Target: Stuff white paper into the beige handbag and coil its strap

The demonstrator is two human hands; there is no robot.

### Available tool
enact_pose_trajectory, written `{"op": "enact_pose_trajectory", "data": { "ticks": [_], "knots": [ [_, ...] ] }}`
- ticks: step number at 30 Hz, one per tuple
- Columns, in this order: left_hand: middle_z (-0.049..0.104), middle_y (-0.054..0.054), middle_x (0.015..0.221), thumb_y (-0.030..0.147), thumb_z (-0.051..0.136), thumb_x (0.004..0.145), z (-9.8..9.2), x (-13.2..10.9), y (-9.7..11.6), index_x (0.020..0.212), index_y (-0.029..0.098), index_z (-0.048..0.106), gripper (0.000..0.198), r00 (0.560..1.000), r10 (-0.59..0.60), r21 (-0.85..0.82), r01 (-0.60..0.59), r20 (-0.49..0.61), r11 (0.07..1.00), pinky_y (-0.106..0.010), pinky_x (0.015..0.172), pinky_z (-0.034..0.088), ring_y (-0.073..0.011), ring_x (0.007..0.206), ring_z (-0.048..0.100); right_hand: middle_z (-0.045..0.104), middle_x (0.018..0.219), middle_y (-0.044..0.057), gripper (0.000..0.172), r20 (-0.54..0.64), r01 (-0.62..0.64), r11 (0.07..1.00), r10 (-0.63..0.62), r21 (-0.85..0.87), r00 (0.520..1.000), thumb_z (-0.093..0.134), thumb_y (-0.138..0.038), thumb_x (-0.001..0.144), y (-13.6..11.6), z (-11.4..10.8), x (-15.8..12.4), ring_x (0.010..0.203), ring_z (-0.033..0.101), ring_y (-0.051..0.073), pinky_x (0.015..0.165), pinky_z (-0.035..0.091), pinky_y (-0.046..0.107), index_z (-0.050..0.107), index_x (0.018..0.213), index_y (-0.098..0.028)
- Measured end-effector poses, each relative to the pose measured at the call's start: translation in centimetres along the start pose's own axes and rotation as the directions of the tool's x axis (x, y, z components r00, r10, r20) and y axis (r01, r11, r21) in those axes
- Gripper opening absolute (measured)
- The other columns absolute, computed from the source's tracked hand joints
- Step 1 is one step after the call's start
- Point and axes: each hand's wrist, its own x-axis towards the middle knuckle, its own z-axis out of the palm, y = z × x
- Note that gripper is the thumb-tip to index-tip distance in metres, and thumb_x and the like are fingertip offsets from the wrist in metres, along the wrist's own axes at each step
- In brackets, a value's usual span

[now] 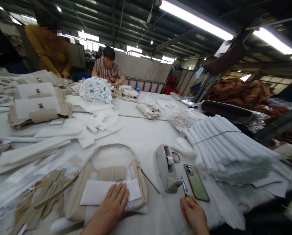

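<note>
A beige handbag (pixel 76 200) lies on the white table in front of me, its strap arching above it. White sheets of paper (pixel 93 192) cover part of its front, below a beige flap. My left hand (pixel 116 197) rests flat on the paper, fingers stretched out. To the right, my right hand (pixel 192 212) is closed around the orange handles of a pair of scissors (pixel 184 186), whose blades point away from me. A grey tape dispenser (pixel 167 169) stands between the handbag and a green phone (pixel 197 182), close to the scissors' blades.
A strapped bundle of white foam tubes (pixel 224 143) lies at right. Loose beige strips (pixel 48 192) and white paper offcuts (pixel 99 120) spread over the left side. More beige bags (pixel 38 104) are stacked at far left. Two people work across the table, and another person's arm shows at far left.
</note>
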Motion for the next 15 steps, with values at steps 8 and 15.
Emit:
{"op": "enact_pose_trajectory", "data": {
  "ticks": [8,15],
  "knots": [
    [0.049,-0.017,0.136,0.029,0.045,0.094,-1.5,0.4,0.4,0.132,0.012,0.045,0.041,0.997,-0.072,-0.018,0.071,-0.006,0.997,-0.048,0.107,0.027,-0.0291,0.126,0.044,0.069,0.075,0.004,0.037,0.344,0.497,0.861,-0.502,0.11,0.793,0.046,-0.053,0.084,-11.1,-2.4,0.3,0.073,0.062,0.023,0.07,0.047,0.031,0.067,0.074,-0.025],
    [0.048,-0.018,0.137,0.034,0.043,0.096,-1.9,0.4,0.3,0.132,0.012,0.044,0.042,0.998,-0.061,-0.028,0.06,-0.029,0.998,-0.048,0.106,0.026,-0.029,0.125,0.045,0.069,0.078,0.002,0.021,0.748,0.842,0.454,-0.657,0.29,0.096,0.054,-0.029,0.087,-24.2,0.3,4.8,0.072,0.059,0.015,0.069,0.041,0.023,0.073,0.084,-0.021]
  ]
}}
